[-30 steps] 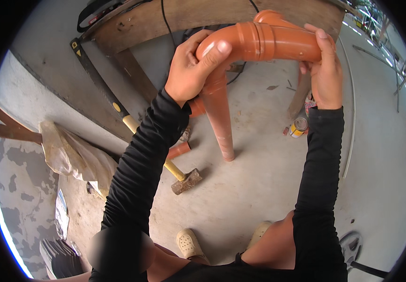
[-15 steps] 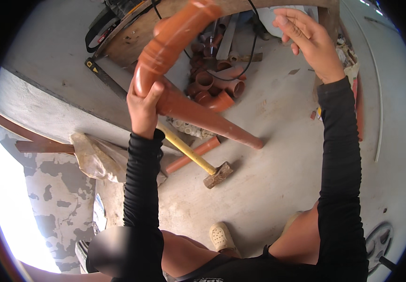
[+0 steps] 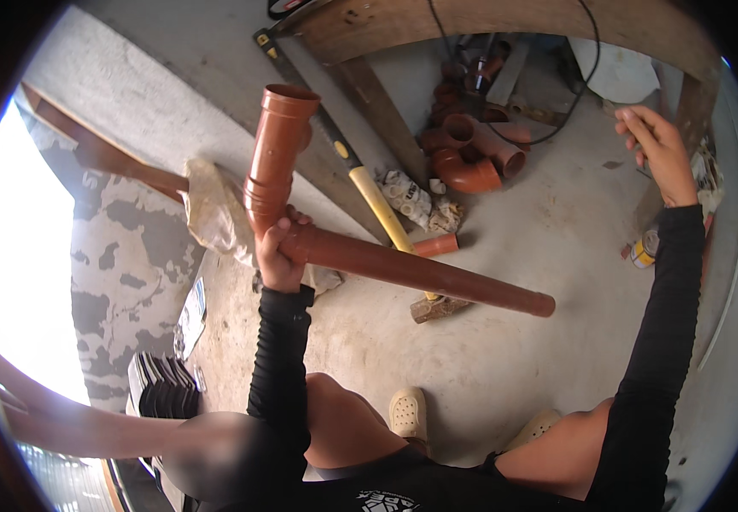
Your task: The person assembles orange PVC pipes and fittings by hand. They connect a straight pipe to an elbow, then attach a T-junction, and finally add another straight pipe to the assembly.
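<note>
Orange-brown plastic drain pipe [image 3: 420, 271] with a bent socket elbow [image 3: 277, 154] fitted on its near end is held up in the air over the concrete floor [image 3: 514, 358]. The straight length slants down and away to the right, its far end hanging just above a lump hammer with a yellow handle [image 3: 383, 209] that lies on the floor, while the elbow rises from the joint with its open mouth at the top. The left hand [image 3: 279, 256], in a long black sleeve, is wrapped tight round the pipe right at that joint, fingers curled over it.

The right hand [image 3: 659, 154] is raised well apart from the pipe, off to the right, holding nothing that can be made out; its fingers are loosely bent and lie close together, thumb alongside.

Below the pipe, on the floor, lie a short orange pipe offcut [image 3: 435, 246] and a crumpled whitish wrapper [image 3: 420, 200]. Farther back, under a wooden plank [image 3: 488, 21], sits a heap of orange pipe fittings [image 3: 467, 158] with a black cable [image 3: 548, 128] looping past. A small yellow tin [image 3: 644, 247] stands near the right forearm. To the left, a pale dusty sack [image 3: 211, 213] lies against the wall. Two cream clogs [image 3: 407, 414] show at the bottom.
</note>
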`<action>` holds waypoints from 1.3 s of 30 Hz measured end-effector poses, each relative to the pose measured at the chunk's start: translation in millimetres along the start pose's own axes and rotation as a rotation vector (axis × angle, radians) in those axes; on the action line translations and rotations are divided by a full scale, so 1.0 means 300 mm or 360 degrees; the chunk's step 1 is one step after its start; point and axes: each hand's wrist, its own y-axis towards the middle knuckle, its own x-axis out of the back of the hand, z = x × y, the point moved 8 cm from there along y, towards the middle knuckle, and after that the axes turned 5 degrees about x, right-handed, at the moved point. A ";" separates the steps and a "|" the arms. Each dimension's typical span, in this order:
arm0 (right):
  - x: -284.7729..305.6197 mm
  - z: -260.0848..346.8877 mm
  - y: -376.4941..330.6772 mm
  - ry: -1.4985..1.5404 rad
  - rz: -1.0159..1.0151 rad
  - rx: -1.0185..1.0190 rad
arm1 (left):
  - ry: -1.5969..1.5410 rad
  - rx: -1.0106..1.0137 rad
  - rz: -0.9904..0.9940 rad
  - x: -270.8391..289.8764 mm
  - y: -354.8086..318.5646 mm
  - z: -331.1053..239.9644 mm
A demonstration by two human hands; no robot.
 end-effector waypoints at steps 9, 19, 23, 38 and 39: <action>-0.100 0.097 -0.007 -0.0134 0.0275 0.0058 | -0.0197 0.0191 0.0423 0.061 0.017 0.122; -0.248 0.292 -0.044 0.0013 0.0312 0.0244 | -0.0056 0.0226 0.0630 0.025 -0.025 0.113; -0.254 0.307 -0.040 -0.0023 0.0348 0.0246 | 0.0017 0.0361 0.0548 0.005 -0.021 0.113; -0.225 0.329 -0.027 0.0139 0.0125 0.0357 | 0.0456 0.0224 0.0379 -0.414 -0.012 -0.040; -0.211 0.338 -0.027 0.0166 0.0061 0.0422 | 0.0482 0.0171 0.0436 -0.465 -0.002 -0.066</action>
